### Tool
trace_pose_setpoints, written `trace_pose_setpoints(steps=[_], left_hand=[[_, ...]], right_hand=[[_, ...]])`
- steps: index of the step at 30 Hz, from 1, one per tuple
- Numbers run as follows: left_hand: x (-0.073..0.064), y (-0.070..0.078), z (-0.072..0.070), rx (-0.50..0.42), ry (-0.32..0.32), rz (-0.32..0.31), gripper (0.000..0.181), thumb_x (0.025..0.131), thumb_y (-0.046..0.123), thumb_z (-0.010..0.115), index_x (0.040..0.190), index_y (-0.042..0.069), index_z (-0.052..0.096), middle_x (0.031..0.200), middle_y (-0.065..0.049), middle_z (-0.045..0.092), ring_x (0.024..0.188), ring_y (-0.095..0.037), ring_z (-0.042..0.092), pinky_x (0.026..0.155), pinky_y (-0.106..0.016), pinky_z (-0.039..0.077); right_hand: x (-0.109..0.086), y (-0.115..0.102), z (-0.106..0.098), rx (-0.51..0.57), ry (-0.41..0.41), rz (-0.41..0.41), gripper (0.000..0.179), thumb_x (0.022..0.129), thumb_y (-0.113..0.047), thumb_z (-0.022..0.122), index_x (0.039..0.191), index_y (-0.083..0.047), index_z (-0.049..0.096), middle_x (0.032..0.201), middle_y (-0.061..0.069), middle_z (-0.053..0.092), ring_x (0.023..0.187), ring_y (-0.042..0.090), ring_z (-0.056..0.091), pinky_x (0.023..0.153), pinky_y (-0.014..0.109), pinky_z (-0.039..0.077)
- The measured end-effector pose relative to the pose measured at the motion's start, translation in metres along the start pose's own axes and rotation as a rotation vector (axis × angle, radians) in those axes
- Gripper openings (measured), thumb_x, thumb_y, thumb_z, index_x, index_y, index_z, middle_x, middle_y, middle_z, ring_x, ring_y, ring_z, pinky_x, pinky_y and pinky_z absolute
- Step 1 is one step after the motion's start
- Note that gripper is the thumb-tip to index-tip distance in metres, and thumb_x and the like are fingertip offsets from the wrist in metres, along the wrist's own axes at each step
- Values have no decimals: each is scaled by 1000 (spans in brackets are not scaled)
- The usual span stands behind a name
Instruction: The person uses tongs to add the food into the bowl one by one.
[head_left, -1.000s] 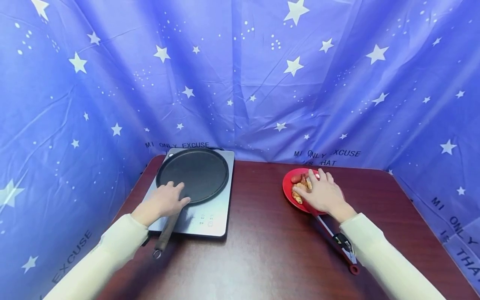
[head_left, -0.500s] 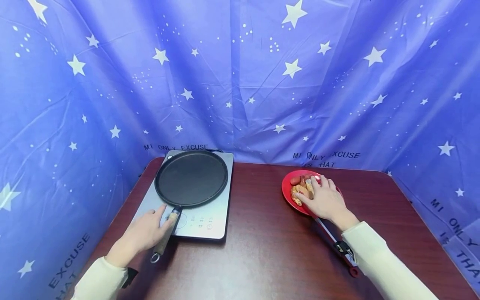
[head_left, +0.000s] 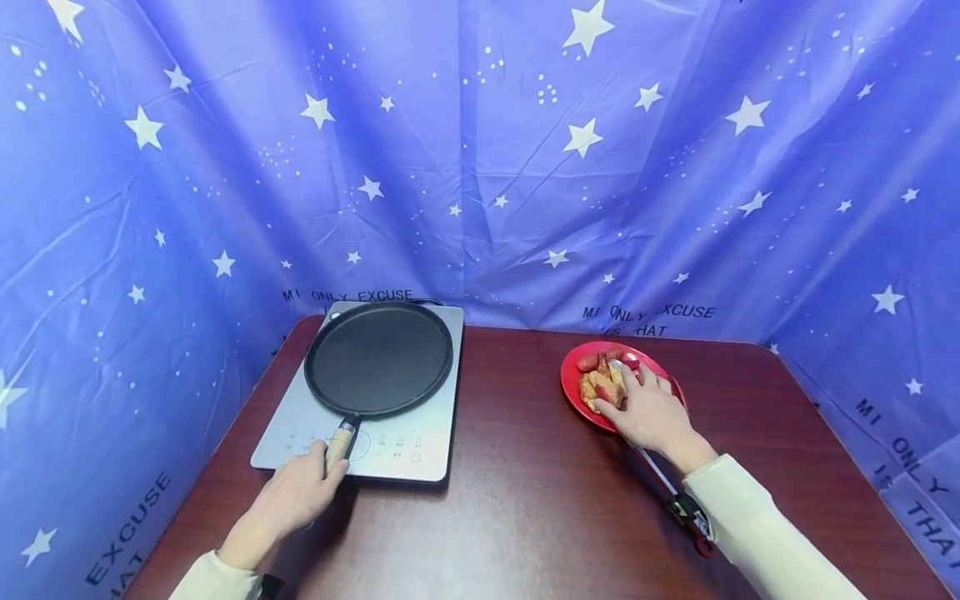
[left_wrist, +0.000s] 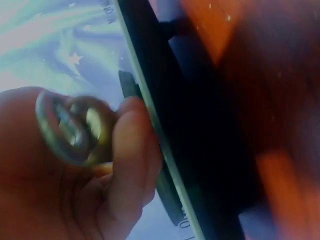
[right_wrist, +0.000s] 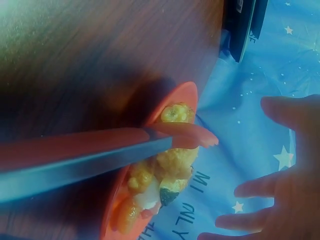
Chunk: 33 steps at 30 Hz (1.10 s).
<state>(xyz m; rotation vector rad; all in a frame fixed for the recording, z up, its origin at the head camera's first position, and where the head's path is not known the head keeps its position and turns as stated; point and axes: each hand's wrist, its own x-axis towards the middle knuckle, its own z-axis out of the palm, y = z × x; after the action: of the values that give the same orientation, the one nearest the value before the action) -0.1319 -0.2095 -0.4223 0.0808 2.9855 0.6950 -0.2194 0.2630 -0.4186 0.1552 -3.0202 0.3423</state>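
Observation:
At the left, a flat black pan (head_left: 378, 358) sits on a silver induction cooker (head_left: 431, 446). My left hand (head_left: 296, 493) grips its wooden handle (head_left: 341, 444); the left wrist view shows fingers curled round the handle behind its metal end ring (left_wrist: 47, 130). On the right, my right hand (head_left: 654, 417) hovers over a red plate (head_left: 570, 390) with its fingers spread, holding nothing. Several pieces of food (head_left: 600, 383), including a sausage, lie on that plate. Red-and-silver tongs (right_wrist: 100, 157) rest with their tips over the plate, partly hidden under the right forearm in the head view.
Everything stands on a dark red-brown table (head_left: 510, 483). A blue curtain (head_left: 517, 167) with white stars hangs close behind the table and along both sides. A black cable (head_left: 427, 301) shows behind the cooker.
My left hand has drawn back from above the pan's near edge and closed round its handle. The right hand has shifted slightly down and stays over the plate.

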Motion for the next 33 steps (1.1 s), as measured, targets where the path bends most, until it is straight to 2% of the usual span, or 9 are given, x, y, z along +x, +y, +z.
trace_pose_setpoints(steps=[4,8,11,18,27,33], left_hand=[[0,3,7,8,48,-35,28,94,24,51,96,-4,46,62,-7,45,52,-21,46,45,-36,36],[0,6,13,-43,54,-96,30,96,23,47,106,-6,44,63,-8,44,53,-23,47,45,-37,36],[0,7,16,-69,56,-121,30,97,24,44,106,-5,43,63,-8,43,54,-23,47,46,-37,36],[0,2,20,-75,84,-122,28,97,25,46,102,-2,43,65,-11,46,59,-28,51,50,-45,39],[0,2,19,-88,83,-121,31,97,26,45,106,-3,44,65,-9,44,60,-27,50,52,-44,39],[-2,1,20,-88,86,-119,27,96,25,46,101,-1,45,63,-9,44,59,-26,50,51,-43,39]], right_hand=[[-1,2,2,-3,15,2,80,85,-51,61,141,0,38,135,34,35,112,54,38,85,67,35],[-5,5,2,-16,29,9,80,84,-50,62,141,0,37,134,34,36,111,55,38,85,67,34],[-10,8,3,-29,29,21,82,83,-50,64,139,3,38,133,35,36,110,57,37,84,67,34],[-23,14,8,-45,1,68,86,78,-51,68,135,7,39,128,38,34,110,58,32,82,67,34],[-42,30,10,-58,-29,184,103,73,-59,68,133,16,32,129,46,22,110,61,26,84,69,30],[-53,40,16,-57,-43,243,114,71,-70,62,132,20,27,121,46,25,104,61,31,80,69,32]])
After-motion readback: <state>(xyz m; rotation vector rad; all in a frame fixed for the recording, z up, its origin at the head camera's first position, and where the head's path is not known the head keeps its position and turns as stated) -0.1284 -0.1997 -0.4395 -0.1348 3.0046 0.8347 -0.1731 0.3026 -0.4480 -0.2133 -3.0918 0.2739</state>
